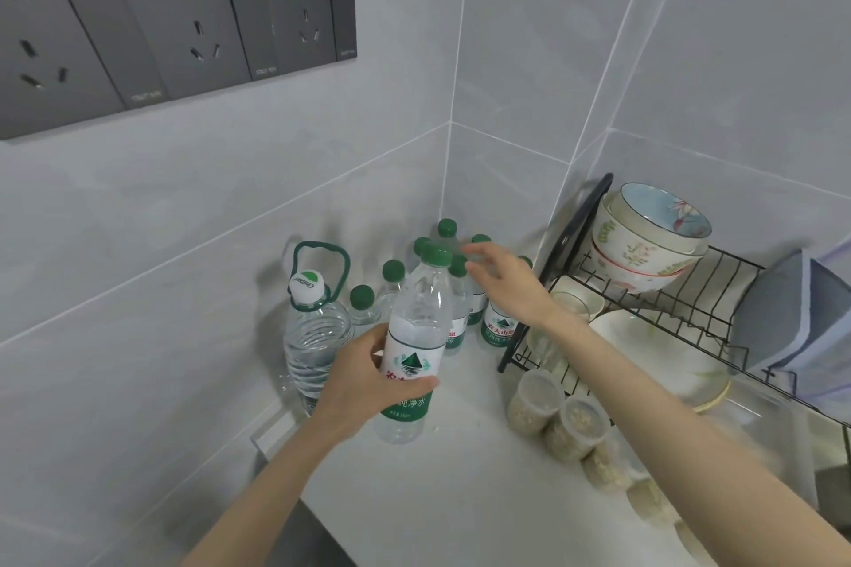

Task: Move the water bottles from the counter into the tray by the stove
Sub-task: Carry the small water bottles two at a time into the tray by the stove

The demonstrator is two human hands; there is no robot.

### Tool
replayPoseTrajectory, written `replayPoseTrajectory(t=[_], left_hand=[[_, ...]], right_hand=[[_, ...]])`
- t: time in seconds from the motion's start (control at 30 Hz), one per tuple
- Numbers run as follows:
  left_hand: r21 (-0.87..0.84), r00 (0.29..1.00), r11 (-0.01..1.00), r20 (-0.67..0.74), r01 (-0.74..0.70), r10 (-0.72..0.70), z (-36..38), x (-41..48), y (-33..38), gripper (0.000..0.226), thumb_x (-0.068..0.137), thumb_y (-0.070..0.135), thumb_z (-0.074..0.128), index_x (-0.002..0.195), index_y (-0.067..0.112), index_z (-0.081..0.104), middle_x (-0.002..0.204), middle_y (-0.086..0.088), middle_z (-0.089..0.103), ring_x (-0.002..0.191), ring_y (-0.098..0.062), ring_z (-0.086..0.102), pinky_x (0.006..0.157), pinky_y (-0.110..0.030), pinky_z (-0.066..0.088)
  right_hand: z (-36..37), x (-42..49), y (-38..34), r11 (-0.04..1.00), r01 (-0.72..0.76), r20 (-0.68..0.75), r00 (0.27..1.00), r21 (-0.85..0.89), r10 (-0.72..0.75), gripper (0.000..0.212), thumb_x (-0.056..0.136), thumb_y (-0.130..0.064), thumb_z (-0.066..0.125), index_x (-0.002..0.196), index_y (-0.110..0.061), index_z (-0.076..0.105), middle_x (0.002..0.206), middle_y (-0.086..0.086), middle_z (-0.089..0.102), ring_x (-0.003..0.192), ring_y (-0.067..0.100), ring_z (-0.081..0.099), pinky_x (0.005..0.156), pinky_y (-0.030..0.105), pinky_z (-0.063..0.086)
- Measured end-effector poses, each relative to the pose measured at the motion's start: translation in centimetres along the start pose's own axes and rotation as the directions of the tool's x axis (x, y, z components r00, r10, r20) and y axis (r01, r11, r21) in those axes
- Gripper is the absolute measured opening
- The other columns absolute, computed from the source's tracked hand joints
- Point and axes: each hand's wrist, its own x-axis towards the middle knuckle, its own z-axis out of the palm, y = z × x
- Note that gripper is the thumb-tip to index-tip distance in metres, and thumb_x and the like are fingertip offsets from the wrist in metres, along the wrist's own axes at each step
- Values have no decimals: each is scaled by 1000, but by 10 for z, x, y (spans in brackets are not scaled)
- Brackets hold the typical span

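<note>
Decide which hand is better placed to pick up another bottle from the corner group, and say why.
Right. The right hand is open, its fingers stretched out at the green-capped bottles in the corner, while the left hand is full, gripping a water bottle by its label.

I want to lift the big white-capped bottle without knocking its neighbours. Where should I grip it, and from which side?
Hook the green loop handle on the big bottle, coming from above. It stands upright over the cap, open for fingers. The wall is close on its left and a small green-capped bottle on its right, so a side grasp looks cramped.
</note>
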Motion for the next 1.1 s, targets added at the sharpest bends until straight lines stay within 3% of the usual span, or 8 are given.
replayPoseTrajectory(t=[0.1,0.2,0.33,0.47,0.6,0.73,0.9,1.1], left_hand=[[-31,999,999,-37,17,-18,-4,-3,2,51,58,14,89,92,35,57,88,19,67,73,15,63,56,-6,47],[-29,997,999,-68,28,-29,-7,-5,4,52,59,16,89,90,39,55,87,23,64,72,16,61,55,-5,46],[-19,996,1000,-85,18,-19,-8,-8,6,53,59,14,89,90,40,55,86,23,65,73,19,60,56,-5,46],[6,994,1000,-108,18,-18,-10,-10,9,53,58,19,90,89,42,53,85,26,63,72,16,61,56,-4,46],[-14,992,1000,-122,12,-14,-10,-15,10,51,57,18,91,89,39,58,83,22,67,75,14,62,58,-6,47],[-45,994,999,-113,1,-6,-12,-23,14,51,57,18,90,95,35,61,89,17,71,80,7,65,61,-9,50],[-53,995,998,-97,-22,17,-15,-29,22,52,57,15,90,97,32,62,91,15,72,84,3,67,62,-11,51],[-63,995,993,0,-102,102,-17,-38,43,53,59,10,89,92,38,57,82,21,67,73,13,64,54,-6,47]], right_hand=[[20,23,18,991,-103,15,994,-84,105,48,94,-16,56,139,-9,39,141,12,47,129,28,46,104,33,37],[38,39,23,970,-242,14,970,33,241,59,91,-19,61,142,-8,33,139,14,49,127,29,47,100,33,39],[57,48,29,954,-282,-122,948,97,293,45,92,-22,61,131,-6,47,122,15,59,108,28,56,82,29,42],[63,40,34,968,-224,-187,952,109,242,38,93,-23,60,125,-5,50,104,13,63,86,22,54,74,29,41],[65,24,37,986,-146,-254,953,86,163,37,93,-22,61,124,-6,50,101,16,65,79,23,54,71,33,44],[48,6,22,998,-47,-307,950,45,58,38,93,-24,60,125,-8,48,89,8,62,70,23,53,64,31,37],[13,-25,-7,983,111,-373,926,146,-49,38,92,-26,62,122,-13,44,103,-4,67,79,12,60,72,22,44],[-22,-81,-38,969,150,-436,898,196,-51,33,90,-30,63,116,-23,44,99,-10,68,87,27,63,81,46,52]])
